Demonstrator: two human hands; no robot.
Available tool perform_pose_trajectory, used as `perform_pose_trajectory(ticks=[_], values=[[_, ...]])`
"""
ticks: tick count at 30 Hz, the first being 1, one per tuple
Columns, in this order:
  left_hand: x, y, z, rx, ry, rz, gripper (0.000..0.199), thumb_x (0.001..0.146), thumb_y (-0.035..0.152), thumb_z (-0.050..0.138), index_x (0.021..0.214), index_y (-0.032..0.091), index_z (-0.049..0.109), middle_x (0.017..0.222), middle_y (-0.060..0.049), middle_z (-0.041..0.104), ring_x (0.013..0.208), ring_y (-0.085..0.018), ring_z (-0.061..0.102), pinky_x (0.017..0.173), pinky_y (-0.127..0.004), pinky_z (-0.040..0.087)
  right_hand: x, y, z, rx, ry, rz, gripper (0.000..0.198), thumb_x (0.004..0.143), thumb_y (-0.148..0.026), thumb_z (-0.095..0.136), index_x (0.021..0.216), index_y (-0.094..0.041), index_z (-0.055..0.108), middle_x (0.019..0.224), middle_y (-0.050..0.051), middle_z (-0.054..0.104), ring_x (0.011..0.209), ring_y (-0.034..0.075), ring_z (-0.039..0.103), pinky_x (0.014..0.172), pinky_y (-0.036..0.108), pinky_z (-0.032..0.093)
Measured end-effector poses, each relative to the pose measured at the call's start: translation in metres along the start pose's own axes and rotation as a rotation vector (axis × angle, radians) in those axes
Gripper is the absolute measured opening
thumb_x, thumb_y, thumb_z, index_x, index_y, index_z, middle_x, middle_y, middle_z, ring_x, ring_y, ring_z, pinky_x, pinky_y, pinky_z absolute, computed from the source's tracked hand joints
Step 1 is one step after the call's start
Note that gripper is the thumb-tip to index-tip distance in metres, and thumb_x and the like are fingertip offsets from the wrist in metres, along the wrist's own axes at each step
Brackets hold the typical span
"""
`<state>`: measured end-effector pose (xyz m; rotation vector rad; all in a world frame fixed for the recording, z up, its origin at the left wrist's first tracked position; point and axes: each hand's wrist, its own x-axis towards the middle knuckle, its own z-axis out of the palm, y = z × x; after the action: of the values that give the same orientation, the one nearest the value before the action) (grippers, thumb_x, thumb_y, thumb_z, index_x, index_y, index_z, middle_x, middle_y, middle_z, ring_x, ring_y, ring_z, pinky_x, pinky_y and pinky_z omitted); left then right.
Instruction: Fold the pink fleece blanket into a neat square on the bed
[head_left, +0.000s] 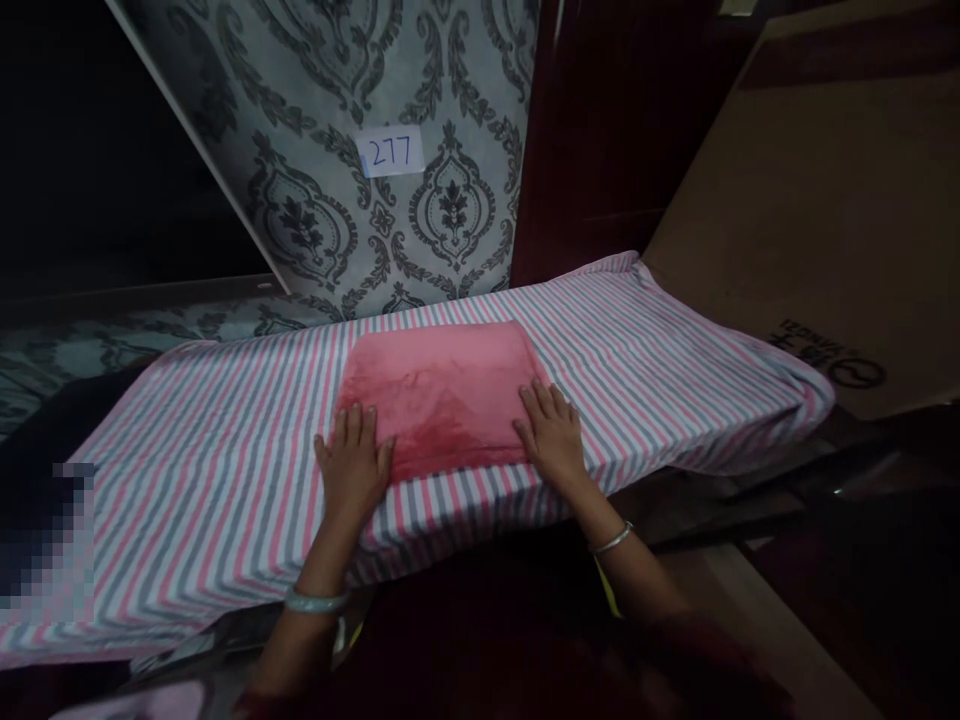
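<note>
A folded pink plush cloth [450, 390] lies flat in a rough rectangle on a striped sheet [225, 470]. My left hand [354, 458] rests on its near left corner, palm down with the fingers spread. On the right side of the cloth, my right hand [551, 430] lies flat with its fingers apart, touching the near right edge. Neither hand grips the cloth. Darker red patches show where the cloth's pile is brushed another way.
Behind the striped surface stands a patterned wall with a paper label [391, 151] reading 277. A dark screen [127, 150] is at the upper left. A large cardboard box [825, 200] leans at the right, beside a dark red panel [592, 140].
</note>
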<state>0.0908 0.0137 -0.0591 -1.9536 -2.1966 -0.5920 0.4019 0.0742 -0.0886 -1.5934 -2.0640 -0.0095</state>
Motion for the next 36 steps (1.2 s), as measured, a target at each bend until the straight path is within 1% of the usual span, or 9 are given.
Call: perform_pose_trajectory(ticks=[5, 9, 12, 16, 20, 24, 27, 30, 36], values=[[-0.02, -0.036, 0.001, -0.452, 0.15, -0.222, 0.068, 0.094, 0.052, 0.041, 0.147, 0.01, 0.046, 0.156, -0.021, 0.046, 0.144, -0.032, 0.045, 0.119, -0.05, 0.036, -0.018, 0.025, 0.008, 0.462, 0.205, 0.179, 0.066, 0.1, -0.052, 0.034, 0.148, -0.009, 0.048, 0.149, 0.021, 0.053, 0.136, 0.029, 0.05, 0.111, 0.047, 0.041], [-0.026, -0.041, -0.009, -0.696, 0.134, -0.428, 0.062, 0.083, 0.063, 0.053, 0.12, 0.015, 0.063, 0.11, -0.012, 0.072, 0.101, -0.028, 0.066, 0.091, -0.04, 0.055, -0.017, 0.025, -0.002, 0.655, 0.18, 0.299, 0.062, 0.092, -0.062, 0.043, 0.125, -0.014, 0.063, 0.116, 0.015, 0.072, 0.105, 0.029, 0.065, 0.093, 0.042, 0.051], [-0.026, -0.038, -0.015, -0.708, 0.137, -0.451, 0.049, 0.077, 0.063, 0.056, 0.096, 0.018, 0.065, 0.077, -0.002, 0.065, 0.074, -0.021, 0.059, 0.068, -0.032, 0.05, -0.014, 0.022, -0.007, 0.633, 0.164, 0.336, 0.059, 0.086, -0.066, 0.048, 0.11, -0.016, 0.065, 0.095, 0.009, 0.072, 0.084, 0.025, 0.063, 0.08, 0.038, 0.051], [-0.025, -0.039, -0.016, -0.605, 0.143, -0.45, 0.035, 0.078, 0.056, 0.051, 0.076, 0.022, 0.057, 0.063, 0.002, 0.053, 0.063, -0.018, 0.051, 0.061, -0.031, 0.042, -0.013, 0.029, -0.005, 0.597, 0.178, 0.377, 0.046, 0.081, -0.063, 0.05, 0.091, -0.019, 0.062, 0.076, 0.004, 0.066, 0.068, 0.021, 0.057, 0.069, 0.035, 0.048], [-0.027, -0.046, -0.012, -0.609, 0.115, -0.415, 0.034, 0.08, 0.056, 0.051, 0.077, 0.022, 0.056, 0.069, 0.0, 0.056, 0.069, -0.019, 0.054, 0.066, -0.032, 0.046, -0.016, 0.036, 0.0, 0.604, 0.156, 0.355, 0.046, 0.082, -0.062, 0.051, 0.095, -0.019, 0.063, 0.081, 0.006, 0.067, 0.072, 0.022, 0.059, 0.07, 0.036, 0.05], [-0.036, -0.055, -0.008, -0.793, 0.102, -0.348, 0.062, 0.079, 0.058, 0.06, 0.126, 0.019, 0.052, 0.109, -0.008, 0.067, 0.091, -0.022, 0.066, 0.081, -0.036, 0.055, -0.03, 0.036, 0.003, 0.59, 0.25, 0.255, 0.062, 0.088, -0.059, 0.054, 0.135, -0.018, 0.053, 0.123, 0.016, 0.063, 0.096, 0.026, 0.064, 0.079, 0.04, 0.055], [-0.044, -0.061, -0.007, -0.682, 0.11, -0.157, 0.076, 0.078, 0.054, 0.066, 0.144, 0.022, 0.042, 0.14, -0.015, 0.056, 0.122, -0.03, 0.06, 0.101, -0.045, 0.052, -0.042, 0.037, 0.006, 0.475, 0.222, 0.05, 0.06, 0.092, -0.054, 0.055, 0.143, -0.023, 0.051, 0.145, 0.017, 0.048, 0.124, 0.03, 0.056, 0.094, 0.045, 0.055], [-0.048, -0.065, -0.004, -0.488, 0.086, 0.023, 0.064, 0.084, 0.047, 0.062, 0.141, 0.022, 0.049, 0.14, -0.016, 0.055, 0.132, -0.034, 0.053, 0.11, -0.053, 0.045, -0.05, 0.043, 0.01, 0.35, 0.122, -0.096, 0.057, 0.094, -0.047, 0.053, 0.147, -0.028, 0.05, 0.151, 0.013, 0.045, 0.14, 0.031, 0.045, 0.11, 0.05, 0.046], [-0.045, -0.07, 0.002, -0.295, 0.137, 0.147, 0.056, 0.087, 0.028, 0.052, 0.143, 0.021, 0.048, 0.126, -0.014, 0.061, 0.11, -0.029, 0.066, 0.092, -0.045, 0.058, -0.054, 0.051, 0.022, 0.284, 0.1, -0.122, 0.062, 0.097, -0.035, 0.049, 0.158, -0.033, 0.036, 0.148, 0.01, 0.051, 0.136, 0.029, 0.049, 0.111, 0.05, 0.045]])
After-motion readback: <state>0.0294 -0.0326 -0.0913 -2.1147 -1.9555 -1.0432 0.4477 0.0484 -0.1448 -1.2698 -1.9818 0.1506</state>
